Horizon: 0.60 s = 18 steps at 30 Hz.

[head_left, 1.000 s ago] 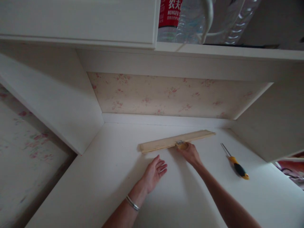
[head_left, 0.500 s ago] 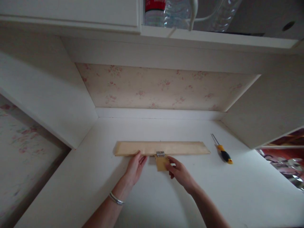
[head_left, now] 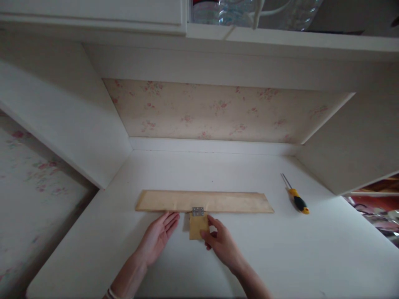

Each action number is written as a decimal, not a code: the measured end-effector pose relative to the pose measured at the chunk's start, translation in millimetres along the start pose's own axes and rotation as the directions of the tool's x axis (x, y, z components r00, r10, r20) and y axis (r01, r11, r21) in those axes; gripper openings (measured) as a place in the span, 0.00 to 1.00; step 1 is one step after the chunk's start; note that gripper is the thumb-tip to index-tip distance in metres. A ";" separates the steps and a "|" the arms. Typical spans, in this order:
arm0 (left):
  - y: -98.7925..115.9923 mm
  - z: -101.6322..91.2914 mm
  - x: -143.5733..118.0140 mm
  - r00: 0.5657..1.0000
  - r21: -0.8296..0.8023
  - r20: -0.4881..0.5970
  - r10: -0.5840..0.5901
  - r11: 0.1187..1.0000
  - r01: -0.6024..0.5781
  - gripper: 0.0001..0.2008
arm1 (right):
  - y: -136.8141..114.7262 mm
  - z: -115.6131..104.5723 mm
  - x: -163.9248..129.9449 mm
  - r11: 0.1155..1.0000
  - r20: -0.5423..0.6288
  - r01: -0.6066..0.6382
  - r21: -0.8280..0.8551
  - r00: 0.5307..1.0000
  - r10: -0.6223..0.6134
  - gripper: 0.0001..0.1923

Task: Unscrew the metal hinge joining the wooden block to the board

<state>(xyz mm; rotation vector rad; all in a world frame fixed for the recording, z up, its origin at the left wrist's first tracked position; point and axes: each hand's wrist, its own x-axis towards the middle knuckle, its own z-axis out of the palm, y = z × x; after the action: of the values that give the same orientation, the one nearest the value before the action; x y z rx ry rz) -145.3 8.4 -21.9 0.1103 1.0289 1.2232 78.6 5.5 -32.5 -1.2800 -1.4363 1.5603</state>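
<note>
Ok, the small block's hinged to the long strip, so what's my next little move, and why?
Probably reach the right hand for the screwdriver: the hinge already spans the long strip and small block, both flat on the desk, and the left hand rests open beside them.

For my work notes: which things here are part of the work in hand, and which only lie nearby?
In hand: long wooden strip, metal hinge, small wooden block, left hand, right hand.
Lying about: screwdriver, water bottles on the upper shelf.

Your left hand [head_left: 157, 238] lies flat, palm down, fingers straight and pointing far-right, a bracelet at the wrist. Your right hand [head_left: 221, 243] sits just right of it, fingers curled, thumb pointing left.
</note>
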 end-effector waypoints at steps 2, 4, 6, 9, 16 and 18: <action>-0.3 -3.6 -6.5 1.000 0.014 0.014 -0.001 1.000 0.001 0.13 | 2.7 4.1 -0.6 1.000 -0.001 0.007 -0.022 1.000 -0.007 0.24; -1.7 -6.4 -12.4 0.999 0.046 0.016 -0.028 0.999 0.027 0.12 | 4.7 6.7 -1.0 0.998 -0.007 0.011 -0.062 1.000 -0.011 0.25; -6.1 -7.7 -17.8 0.998 0.082 0.017 -0.054 0.995 0.052 0.11 | 4.5 8.1 -2.3 0.991 -0.022 0.018 -0.132 1.000 -0.021 0.26; -17.4 -5.1 -23.8 0.997 0.160 0.064 -0.041 0.987 0.030 0.11 | -0.8 6.6 -6.2 0.963 -0.026 0.028 -0.266 0.999 -0.036 0.26; -30.9 13.5 -16.1 0.992 0.460 0.096 0.078 0.881 -0.114 0.24 | -15.6 -88.3 1.1 0.936 -0.119 -0.087 -0.340 0.992 0.049 0.25; -29.7 17.1 -10.6 0.985 0.536 0.140 0.098 0.829 -0.158 0.26 | -18.4 -149.1 8.7 0.893 -0.411 -0.180 -0.412 0.912 -0.006 0.25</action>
<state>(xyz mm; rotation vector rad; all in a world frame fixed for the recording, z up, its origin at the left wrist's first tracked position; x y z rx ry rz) -111.8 -4.4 -23.0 0.6969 1.2692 0.9958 213.2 66.8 -4.9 -1.8340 -1.5167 0.9547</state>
